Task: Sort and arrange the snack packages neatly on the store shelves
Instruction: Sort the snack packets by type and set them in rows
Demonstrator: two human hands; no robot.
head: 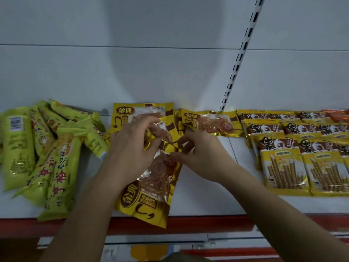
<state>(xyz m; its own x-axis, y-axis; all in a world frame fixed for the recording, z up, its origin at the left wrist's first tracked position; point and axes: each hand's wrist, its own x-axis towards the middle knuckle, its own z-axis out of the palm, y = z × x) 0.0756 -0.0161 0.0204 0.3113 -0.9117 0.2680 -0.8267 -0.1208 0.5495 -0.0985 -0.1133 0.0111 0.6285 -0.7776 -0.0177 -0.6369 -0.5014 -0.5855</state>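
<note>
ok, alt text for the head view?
Both hands, left hand and right hand, hold gold snack packets at the middle of a white shelf. Green packets lie jumbled on the left; yellow wafer-stick packets sit in rows on the right.

White back panel, slotted upright — red shelf-edge strip

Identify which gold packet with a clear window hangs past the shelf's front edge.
The nearest gold clear-window packet, upside down under both hands; its end overhangs the red shelf edge. The other gold packets lie further back.
</note>
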